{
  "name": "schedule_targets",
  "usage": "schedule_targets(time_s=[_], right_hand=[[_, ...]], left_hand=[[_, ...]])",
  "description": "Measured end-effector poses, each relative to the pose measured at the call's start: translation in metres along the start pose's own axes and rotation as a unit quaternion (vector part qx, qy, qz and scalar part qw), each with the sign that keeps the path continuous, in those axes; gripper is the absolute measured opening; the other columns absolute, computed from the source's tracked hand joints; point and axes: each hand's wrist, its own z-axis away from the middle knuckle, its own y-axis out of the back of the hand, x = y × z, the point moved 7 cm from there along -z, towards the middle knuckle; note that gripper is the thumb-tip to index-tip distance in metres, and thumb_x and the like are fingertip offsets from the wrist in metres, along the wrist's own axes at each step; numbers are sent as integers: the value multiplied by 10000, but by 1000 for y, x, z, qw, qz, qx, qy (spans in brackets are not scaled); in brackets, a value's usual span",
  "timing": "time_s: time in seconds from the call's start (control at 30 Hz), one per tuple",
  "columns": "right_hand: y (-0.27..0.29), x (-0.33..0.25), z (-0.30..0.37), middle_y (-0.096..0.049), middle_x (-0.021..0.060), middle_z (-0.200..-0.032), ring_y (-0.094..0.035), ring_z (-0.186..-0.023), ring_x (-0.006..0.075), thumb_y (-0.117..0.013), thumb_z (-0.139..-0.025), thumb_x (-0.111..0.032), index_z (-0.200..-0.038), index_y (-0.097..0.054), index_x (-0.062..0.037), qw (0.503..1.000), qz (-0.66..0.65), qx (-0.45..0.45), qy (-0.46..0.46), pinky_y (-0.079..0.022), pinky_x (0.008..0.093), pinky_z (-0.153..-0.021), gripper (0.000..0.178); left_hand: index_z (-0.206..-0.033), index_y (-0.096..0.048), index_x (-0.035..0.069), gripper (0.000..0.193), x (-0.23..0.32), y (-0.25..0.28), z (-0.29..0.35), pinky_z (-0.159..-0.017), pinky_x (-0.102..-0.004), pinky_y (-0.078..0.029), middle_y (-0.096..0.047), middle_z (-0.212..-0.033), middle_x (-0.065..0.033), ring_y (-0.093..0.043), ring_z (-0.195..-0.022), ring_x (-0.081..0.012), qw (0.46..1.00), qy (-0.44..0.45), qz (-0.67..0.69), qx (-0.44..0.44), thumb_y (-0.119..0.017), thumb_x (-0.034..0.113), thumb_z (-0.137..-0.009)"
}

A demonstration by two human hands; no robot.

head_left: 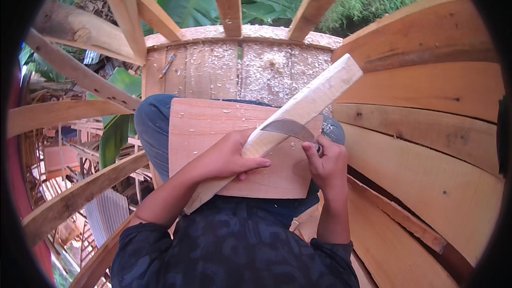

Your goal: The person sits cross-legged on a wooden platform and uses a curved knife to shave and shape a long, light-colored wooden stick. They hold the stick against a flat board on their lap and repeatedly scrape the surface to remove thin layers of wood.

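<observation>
A long pale piece of wood (314, 93) lies slanted across my lap, its far end up to the right and its near end by my left forearm. My left hand (234, 157) is wrapped round its lower half, thumb on top. In my right hand (328, 162) is a knife with a curved blade (289, 127); its handle is mostly hidden by the fingers. The blade lies across the upper face of the wood, just beyond my left hand. Beneath both, a flat wooden board (194, 128) rests on my thighs, with a few shavings on it.
Pale shavings cover much of the plank floor (213, 69) ahead. A small slim object (167, 65) lies at its far left. Plank walling (421, 88) stands close on the right. Open wooden rails (80, 117) are on the left, with corrugated sheets (106, 216) below. Upright posts (225, 0) and leaves stand beyond.
</observation>
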Motion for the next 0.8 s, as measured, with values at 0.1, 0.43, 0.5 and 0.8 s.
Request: schedule_targets(time_s=[0.1, 0.43, 0.5, 0.8], right_hand=[[4, -5, -4, -568, 160, -560, -600, -538, 360, -667, -866, -529, -666, -570, -7, 990, 132, 24, 31, -431, 416, -481, 567], [38, 0, -7, -509, 154, -504, -546, -483, 357, -594, -880, -631, -629, -541, -15, 985, 146, 91, -27, -412, 423, -476, 668], [16, -32, -3, -489, 145, -489, -527, -472, 353, -596, -882, -628, -621, -534, -12, 977, 196, 49, 71, -402, 420, -473, 672], [27, -26, -7, -514, 151, -497, -575, -490, 352, -668, -812, -631, -621, -578, -41, 969, 242, 41, 42, -426, 424, -467, 627]], left_hand=[[-1292, -525, -23, 491, 0, -2, -1, -462, -240, -461, -594, -696, -25, -552, -505, -74, 998, -37, -43, 35, -727, 149, -879], [-1278, -523, -41, 496, -12, 6, 18, -454, -243, -473, -596, -715, -29, -548, -503, -69, 998, -40, 40, 14, -737, 147, -872], [-1271, -523, -44, 492, -9, 8, 16, -452, -238, -475, -596, -725, -28, -548, -504, -67, 996, -40, 76, -12, -738, 148, -872], [-1242, -525, -47, 458, -13, 13, 15, -444, -231, -469, -585, -714, -21, -543, -498, -65, 991, -58, 116, -32, -733, 132, -876]])
